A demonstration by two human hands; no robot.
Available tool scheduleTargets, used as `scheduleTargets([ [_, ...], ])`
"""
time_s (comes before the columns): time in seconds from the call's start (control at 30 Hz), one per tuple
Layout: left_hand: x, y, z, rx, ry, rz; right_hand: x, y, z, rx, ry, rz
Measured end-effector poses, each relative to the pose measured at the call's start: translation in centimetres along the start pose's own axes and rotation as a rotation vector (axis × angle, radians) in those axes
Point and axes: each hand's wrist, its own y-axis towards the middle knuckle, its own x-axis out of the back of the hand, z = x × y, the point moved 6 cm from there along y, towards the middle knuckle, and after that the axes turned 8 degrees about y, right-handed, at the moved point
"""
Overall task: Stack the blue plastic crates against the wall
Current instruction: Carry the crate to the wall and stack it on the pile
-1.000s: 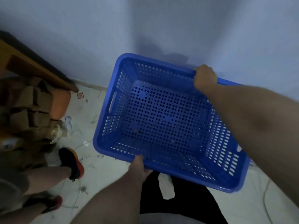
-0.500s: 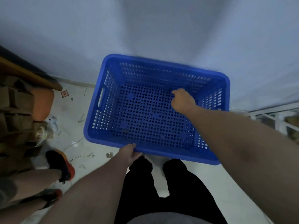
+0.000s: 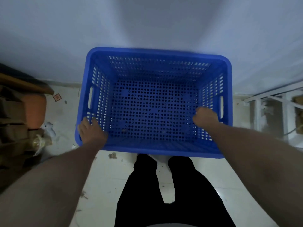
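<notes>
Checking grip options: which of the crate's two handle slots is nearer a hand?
The slot in the right wall: the right hand sits just beside it, while the left hand grips the rim below the left slot.

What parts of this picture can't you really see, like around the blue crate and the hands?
- Head view: whatever lies under the blue crate is hidden by its perforated floor; another crate below cannot be told.
- The fingers of the right hand are curled out of sight behind its knuckles inside the crate.
- The left hand covers the crate's near-left corner.
- The brown pile is cut off by the left edge, dark and blurred.
- The white frame is cut off at the right.
</notes>
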Motion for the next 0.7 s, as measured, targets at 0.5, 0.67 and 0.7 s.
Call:
scheduleTargets([
  [0.5, 4.2, 5.0, 1.3, 0.040, -0.169, -0.114, -1.4, 0.9, -6.1, -0.269, 0.315, -0.133],
  [0.67, 4.8, 4.6, 0.6, 0.043, -0.213, -0.102, -0.7, 0.4, -6.5, -0.244, 0.423, -0.110],
  [0.7, 4.8, 4.4, 0.4, 0.032, -0.216, -0.102, -0.6, 0.4, -6.7, -0.227, 0.425, -0.118],
])
